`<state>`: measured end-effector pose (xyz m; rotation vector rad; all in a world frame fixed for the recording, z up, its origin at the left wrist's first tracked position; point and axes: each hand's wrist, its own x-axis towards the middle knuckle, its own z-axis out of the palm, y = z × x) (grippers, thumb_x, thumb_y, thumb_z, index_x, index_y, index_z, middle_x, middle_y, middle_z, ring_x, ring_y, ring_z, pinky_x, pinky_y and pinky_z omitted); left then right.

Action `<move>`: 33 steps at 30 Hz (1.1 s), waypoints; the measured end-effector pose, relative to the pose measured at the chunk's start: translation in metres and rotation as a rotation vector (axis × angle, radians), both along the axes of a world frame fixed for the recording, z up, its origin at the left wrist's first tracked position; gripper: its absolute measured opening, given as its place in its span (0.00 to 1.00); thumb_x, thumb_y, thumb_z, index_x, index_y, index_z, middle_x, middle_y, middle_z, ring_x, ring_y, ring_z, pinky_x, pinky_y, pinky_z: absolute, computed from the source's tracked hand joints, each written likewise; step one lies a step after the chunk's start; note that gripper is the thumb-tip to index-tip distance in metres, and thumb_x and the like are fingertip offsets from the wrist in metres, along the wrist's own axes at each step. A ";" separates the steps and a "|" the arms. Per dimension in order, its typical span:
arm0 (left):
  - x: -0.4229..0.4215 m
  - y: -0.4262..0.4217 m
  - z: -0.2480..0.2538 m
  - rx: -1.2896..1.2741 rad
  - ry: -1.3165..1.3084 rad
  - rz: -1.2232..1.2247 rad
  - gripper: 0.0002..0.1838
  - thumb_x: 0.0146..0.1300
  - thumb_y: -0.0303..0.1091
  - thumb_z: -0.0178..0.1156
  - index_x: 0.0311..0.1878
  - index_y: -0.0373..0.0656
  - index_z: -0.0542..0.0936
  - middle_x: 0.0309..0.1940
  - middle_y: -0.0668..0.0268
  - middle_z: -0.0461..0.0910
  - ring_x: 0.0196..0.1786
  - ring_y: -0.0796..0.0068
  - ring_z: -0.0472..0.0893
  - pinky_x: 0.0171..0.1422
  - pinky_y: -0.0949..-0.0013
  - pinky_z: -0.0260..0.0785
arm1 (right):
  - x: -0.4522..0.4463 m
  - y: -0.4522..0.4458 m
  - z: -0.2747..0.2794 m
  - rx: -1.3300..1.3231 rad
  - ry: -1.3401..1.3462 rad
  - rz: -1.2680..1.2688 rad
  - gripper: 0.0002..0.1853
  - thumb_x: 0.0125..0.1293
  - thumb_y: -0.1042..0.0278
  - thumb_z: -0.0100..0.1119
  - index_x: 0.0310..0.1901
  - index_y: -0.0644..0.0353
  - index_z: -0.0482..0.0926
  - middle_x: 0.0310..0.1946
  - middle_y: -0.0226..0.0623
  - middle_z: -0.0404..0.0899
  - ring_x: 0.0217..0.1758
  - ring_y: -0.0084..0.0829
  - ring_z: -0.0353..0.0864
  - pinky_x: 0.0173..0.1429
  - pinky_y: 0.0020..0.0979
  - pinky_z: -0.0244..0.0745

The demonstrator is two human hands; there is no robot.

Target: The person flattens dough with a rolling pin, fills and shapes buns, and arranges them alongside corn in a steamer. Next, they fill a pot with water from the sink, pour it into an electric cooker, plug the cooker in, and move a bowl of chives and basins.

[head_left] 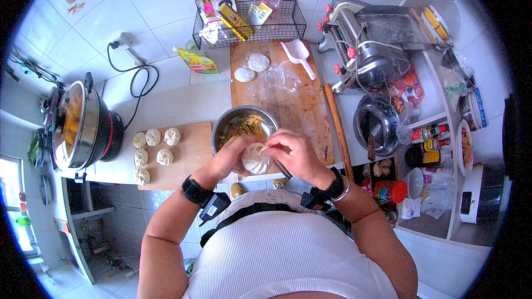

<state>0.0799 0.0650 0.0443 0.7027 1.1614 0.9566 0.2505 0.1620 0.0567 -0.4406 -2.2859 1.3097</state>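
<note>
A pleated, partly gathered bun (256, 160) sits in my left hand (228, 156), whose fingers curl round its side. My right hand (296, 152) pinches the dough at the bun's upper edge. A slim dark stick-like thing (284, 171) shows beneath my right hand; whether that hand holds it is unclear. Just beyond both hands stands a metal bowl (272, 121) with shredded yellow and green filling (237, 128). Several pleated buns (164, 156) rest on a smaller wooden board (191, 147) to the left. Two flat dough rounds (258, 62) lie on the large board (305, 105).
A white scoop (296, 51) lies at the large board's back, with a rolling pin (338, 127) along its right edge. Left stands an electric steamer pot (83, 124). A dough-rolling machine (368, 44), black basin (378, 124) and wire basket (249, 19) are farther back.
</note>
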 end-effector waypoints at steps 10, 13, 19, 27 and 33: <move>0.000 0.002 -0.012 0.212 0.069 0.042 0.30 0.69 0.55 0.34 0.45 0.37 0.76 0.34 0.67 0.76 0.37 0.81 0.74 0.40 0.78 0.68 | -0.004 0.004 0.012 0.227 0.166 0.043 0.10 0.48 0.72 0.67 0.32 0.62 0.77 0.28 0.33 0.76 0.31 0.30 0.76 0.34 0.29 0.71; 0.000 0.002 -0.009 0.146 0.023 0.033 0.32 0.68 0.57 0.33 0.46 0.37 0.76 0.35 0.65 0.77 0.39 0.79 0.74 0.44 0.76 0.67 | -0.004 0.003 0.010 0.098 0.139 0.046 0.10 0.47 0.73 0.68 0.33 0.62 0.78 0.28 0.32 0.76 0.30 0.27 0.76 0.34 0.26 0.72; 0.000 0.009 -0.011 0.271 -0.001 -0.040 0.34 0.67 0.60 0.29 0.49 0.38 0.73 0.39 0.64 0.76 0.42 0.75 0.75 0.49 0.73 0.67 | -0.002 -0.006 0.006 -0.090 0.158 -0.058 0.08 0.54 0.70 0.64 0.32 0.64 0.77 0.26 0.32 0.77 0.29 0.25 0.77 0.33 0.26 0.71; 0.011 0.010 0.005 0.599 0.138 0.221 0.27 0.67 0.55 0.37 0.59 0.44 0.56 0.46 0.63 0.69 0.50 0.74 0.71 0.54 0.69 0.66 | -0.012 -0.005 0.011 -0.737 0.276 -0.159 0.11 0.60 0.70 0.60 0.42 0.66 0.75 0.29 0.32 0.78 0.29 0.17 0.77 0.31 0.18 0.73; -0.001 0.011 0.010 0.448 0.241 0.206 0.26 0.68 0.53 0.38 0.58 0.42 0.57 0.44 0.63 0.70 0.47 0.74 0.72 0.49 0.71 0.66 | -0.012 0.002 0.007 -0.704 0.119 -0.008 0.11 0.60 0.72 0.58 0.44 0.65 0.74 0.30 0.32 0.78 0.31 0.20 0.79 0.35 0.20 0.76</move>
